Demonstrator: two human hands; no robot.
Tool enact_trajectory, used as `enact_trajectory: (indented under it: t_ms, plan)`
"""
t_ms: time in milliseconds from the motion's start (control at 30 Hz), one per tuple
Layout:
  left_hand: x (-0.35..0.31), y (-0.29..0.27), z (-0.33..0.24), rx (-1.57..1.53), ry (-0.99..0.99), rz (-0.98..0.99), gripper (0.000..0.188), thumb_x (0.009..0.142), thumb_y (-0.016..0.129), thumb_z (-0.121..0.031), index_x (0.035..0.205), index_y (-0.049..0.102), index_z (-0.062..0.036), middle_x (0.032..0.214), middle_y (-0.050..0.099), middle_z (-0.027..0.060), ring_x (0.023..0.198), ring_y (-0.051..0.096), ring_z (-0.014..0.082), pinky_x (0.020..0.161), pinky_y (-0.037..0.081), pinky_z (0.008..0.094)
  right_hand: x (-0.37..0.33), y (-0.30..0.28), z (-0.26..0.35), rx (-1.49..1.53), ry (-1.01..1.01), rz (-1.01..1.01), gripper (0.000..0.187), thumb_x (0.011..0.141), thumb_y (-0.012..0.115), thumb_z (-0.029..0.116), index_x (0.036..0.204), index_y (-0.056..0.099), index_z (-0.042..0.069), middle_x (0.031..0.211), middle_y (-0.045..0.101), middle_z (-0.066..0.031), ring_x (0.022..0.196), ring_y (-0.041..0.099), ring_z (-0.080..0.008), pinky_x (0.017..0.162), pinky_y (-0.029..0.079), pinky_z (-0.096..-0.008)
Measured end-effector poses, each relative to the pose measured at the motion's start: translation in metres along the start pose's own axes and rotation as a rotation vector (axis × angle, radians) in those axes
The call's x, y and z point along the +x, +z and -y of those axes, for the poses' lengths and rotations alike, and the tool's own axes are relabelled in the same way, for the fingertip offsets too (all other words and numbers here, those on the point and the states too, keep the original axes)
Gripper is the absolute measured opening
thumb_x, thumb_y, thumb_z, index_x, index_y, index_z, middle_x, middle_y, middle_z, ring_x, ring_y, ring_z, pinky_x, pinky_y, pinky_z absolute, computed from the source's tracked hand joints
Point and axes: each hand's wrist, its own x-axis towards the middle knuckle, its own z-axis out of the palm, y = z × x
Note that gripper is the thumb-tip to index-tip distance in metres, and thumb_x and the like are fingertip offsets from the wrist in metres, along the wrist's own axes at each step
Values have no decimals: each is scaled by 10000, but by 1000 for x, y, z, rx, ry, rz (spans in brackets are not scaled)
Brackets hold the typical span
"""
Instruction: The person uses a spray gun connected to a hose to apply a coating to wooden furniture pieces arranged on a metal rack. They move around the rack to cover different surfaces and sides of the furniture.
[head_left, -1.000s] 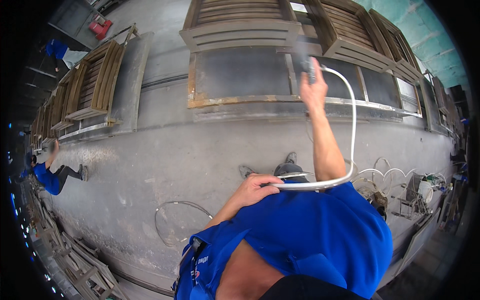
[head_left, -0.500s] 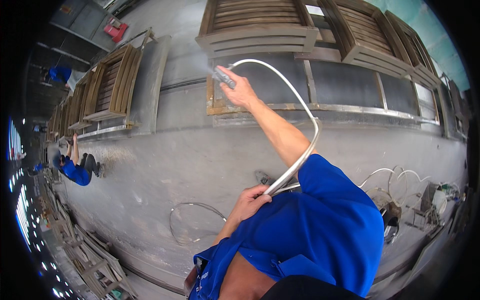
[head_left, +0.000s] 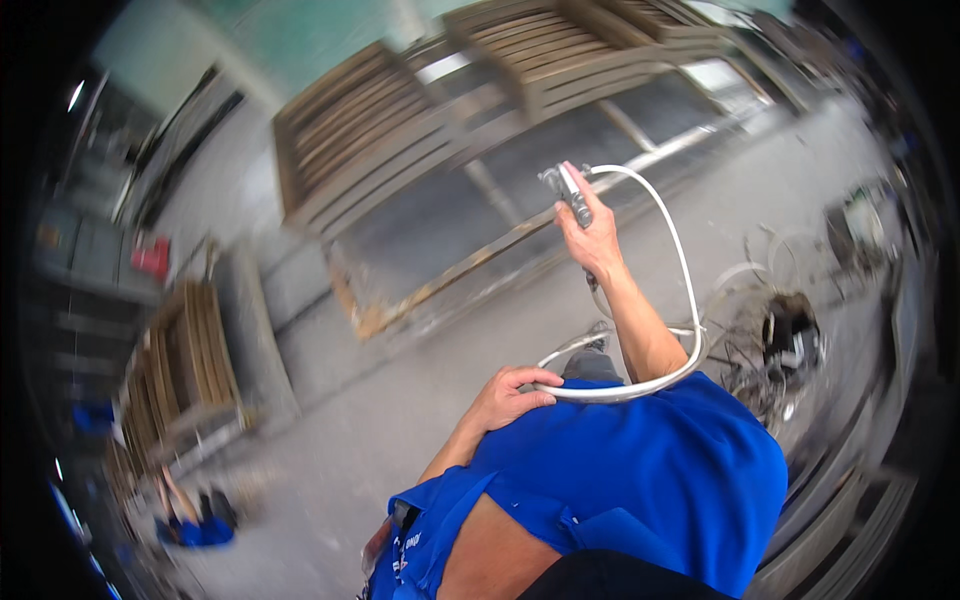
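Right hand (head_left: 592,238) gripping grey spray gun (head_left: 575,200), left hand (head_left: 510,398) grasping looped white hose (head_left: 606,395), slatted wooden frames (head_left: 365,150) on dark-panelled worktop (head_left: 425,240) beyond

Blue short-sleeved work shirt (head_left: 640,465), open at the neck
Below the left hand (head_left: 508,400), small white lettering (head_left: 407,552) marks the shirt, a folded collar (head_left: 622,540) further right; up and right of that hand, grey trousers (head_left: 597,366) and a dark shoe (head_left: 599,338).
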Motion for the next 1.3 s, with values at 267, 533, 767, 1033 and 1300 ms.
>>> enact_trajectory:
  t_ms: [267, 533, 767, 1033, 1300]
  plan:
    - [189, 54, -13, 252, 2, 755, 274, 925, 627, -88, 1176, 726, -36, 1145, 726, 149, 1142, 672, 274, 1045, 474, 430, -64, -214, 5, -141, -142, -491, 589, 966, 661, 119, 1534, 522, 189, 1387, 661, -179, 1280, 624, -237, 1074, 468, -358]
    - [414, 249, 19, 737, 591, 1208, 263, 786, 642, -31, 1033, 670, -116, 1060, 651, 35, 1166, 610, 250, 1194, 285, 558, -129, -394, 2, -263, -5, -835, 633, 937, 690, 85, 1538, 526, 198, 1052, 753, -107, 907, 677, -153, 879, 543, -323]
    - [566, 345, 91, 752, 727, 1210, 224, 747, 716, -28, 921, 627, -138, 1017, 654, 35, 1089, 620, 276, 1097, 395, 561, -119, -505, -22, -128, 159, -1168, 624, 952, 681, 68, 1536, 532, 227, 1100, 737, -65, 886, 657, -103, 786, 585, -316]
    - [783, 382, 127, 824, 554, 1124, 217, 858, 639, -7, 1036, 636, -130, 995, 666, 141, 1014, 653, 385, 925, 495, 517, -49, -632, -45, -38, 221, -1569, 618, 967, 696, 131, 1549, 511, 225, 1156, 704, -67, 827, 674, -107, 466, 529, -243]
    - [988, 604, -49, 348, 1170, 930, 242, 879, 541, 46, 1060, 669, -50, 1041, 654, 212, 1027, 640, 439, 886, 536, 493, -4, -720, -68, -81, 172, -2044, 636, 967, 669, 41, 1563, 475, 145, 1167, 705, -84, 995, 706, -155, 473, 525, -232]
